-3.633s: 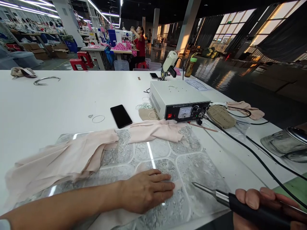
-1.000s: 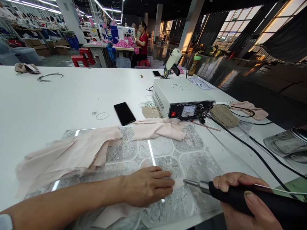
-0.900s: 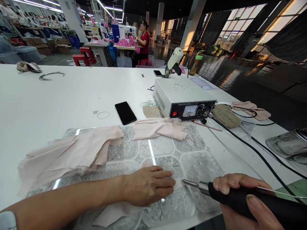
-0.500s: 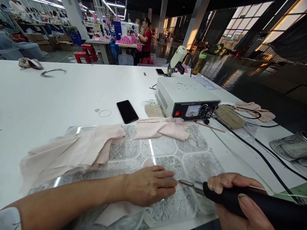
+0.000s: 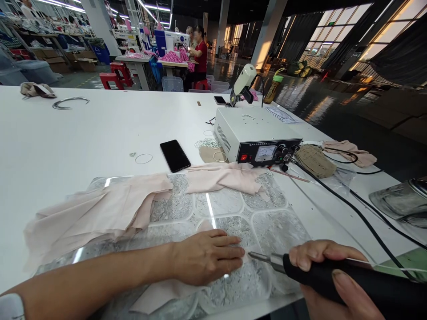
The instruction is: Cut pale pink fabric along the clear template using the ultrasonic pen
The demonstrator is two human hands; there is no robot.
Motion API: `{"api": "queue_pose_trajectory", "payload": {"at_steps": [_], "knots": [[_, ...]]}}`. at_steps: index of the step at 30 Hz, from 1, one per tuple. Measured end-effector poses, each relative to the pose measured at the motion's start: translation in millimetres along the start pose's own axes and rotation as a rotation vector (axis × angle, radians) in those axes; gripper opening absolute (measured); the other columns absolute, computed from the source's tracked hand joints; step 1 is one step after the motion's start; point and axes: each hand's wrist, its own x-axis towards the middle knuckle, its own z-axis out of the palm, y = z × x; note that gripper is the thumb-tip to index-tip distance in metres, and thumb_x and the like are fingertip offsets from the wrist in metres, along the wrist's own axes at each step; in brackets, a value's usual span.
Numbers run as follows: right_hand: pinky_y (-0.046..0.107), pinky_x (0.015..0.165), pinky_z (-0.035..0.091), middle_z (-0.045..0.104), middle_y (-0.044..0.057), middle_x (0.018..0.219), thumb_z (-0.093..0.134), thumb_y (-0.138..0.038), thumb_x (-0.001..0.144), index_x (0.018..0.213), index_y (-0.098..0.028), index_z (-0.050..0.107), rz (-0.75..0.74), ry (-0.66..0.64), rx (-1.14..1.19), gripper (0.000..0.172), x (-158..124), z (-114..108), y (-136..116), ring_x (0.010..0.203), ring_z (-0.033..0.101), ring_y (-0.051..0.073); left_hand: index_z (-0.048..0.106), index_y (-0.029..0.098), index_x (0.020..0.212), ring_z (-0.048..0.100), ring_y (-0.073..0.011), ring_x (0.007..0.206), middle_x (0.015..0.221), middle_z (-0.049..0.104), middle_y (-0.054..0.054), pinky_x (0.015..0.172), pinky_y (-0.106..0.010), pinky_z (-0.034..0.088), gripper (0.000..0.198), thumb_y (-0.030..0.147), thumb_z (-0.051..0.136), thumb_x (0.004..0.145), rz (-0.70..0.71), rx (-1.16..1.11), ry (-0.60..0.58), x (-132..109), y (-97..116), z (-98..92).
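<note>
My left hand (image 5: 210,258) lies flat, fingers stretched out, on a piece of pale pink fabric (image 5: 170,294) spread over a clear mat with a grey stone pattern (image 5: 280,231). Most of that piece is hidden under the hand and forearm. In my right hand (image 5: 333,271) is a black-handled ultrasonic cutting tool (image 5: 310,273), fingers wrapped round its grip. The metal tip points left and sits just beside my left fingertips, at the fabric's edge. A stack of pink fabric (image 5: 103,213) rests on the mat's left side, and another pink piece (image 5: 223,178) at its back.
A grey control box (image 5: 260,133) with a meter stands behind the mat, its black cable (image 5: 350,213) running to the tool. A phone (image 5: 175,155) lies left of it. At right are a glass jar (image 5: 400,202) and brown patterns (image 5: 315,160). A person in red (image 5: 200,55) sits farther back.
The whole view has shifted slightly left. My left hand stays flat on the fabric, and the tool's tip remains beside its fingertips with hardly any visible movement.
</note>
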Motion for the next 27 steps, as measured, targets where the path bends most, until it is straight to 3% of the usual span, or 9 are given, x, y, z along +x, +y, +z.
{"api": "queue_pose_trajectory", "payload": {"at_steps": [5,21,27], "knots": [[0.032,0.051,0.055,0.053,0.000,0.071,0.060,-0.027,0.082,0.086,-0.021,0.059,0.028,-0.004,0.004,0.007,-7.9,-8.4,-6.2,0.057,0.053,0.013,0.066,0.009,0.113,0.057,-0.0232,0.122,0.126,0.066,-0.011,0.100,-0.033,0.043,0.029,0.017,0.041,0.104,0.018,0.000,0.006,0.2,-0.5,-1.3],[0.032,0.054,0.056,0.056,0.000,0.073,0.061,-0.024,0.083,0.084,-0.021,0.059,-0.002,-0.039,-0.021,0.003,-8.8,-2.1,0.9,0.059,0.055,0.013,0.066,0.009,0.114,0.057,-0.0241,0.122,0.128,0.066,-0.008,0.101,-0.033,0.042,0.030,0.016,0.038,0.105,0.007,-0.012,-0.011,0.4,0.5,-0.1],[0.030,0.050,0.054,0.054,-0.002,0.066,0.066,-0.026,0.075,0.078,-0.020,0.060,-0.011,0.100,-0.009,0.010,-1.8,-0.8,-5.9,0.053,0.053,0.012,0.062,0.013,0.123,0.051,-0.0233,0.132,0.134,0.062,-0.007,0.108,-0.033,0.041,0.029,0.024,0.042,0.105,-0.094,-0.161,-0.071,-2.9,-1.7,-3.6]]}}
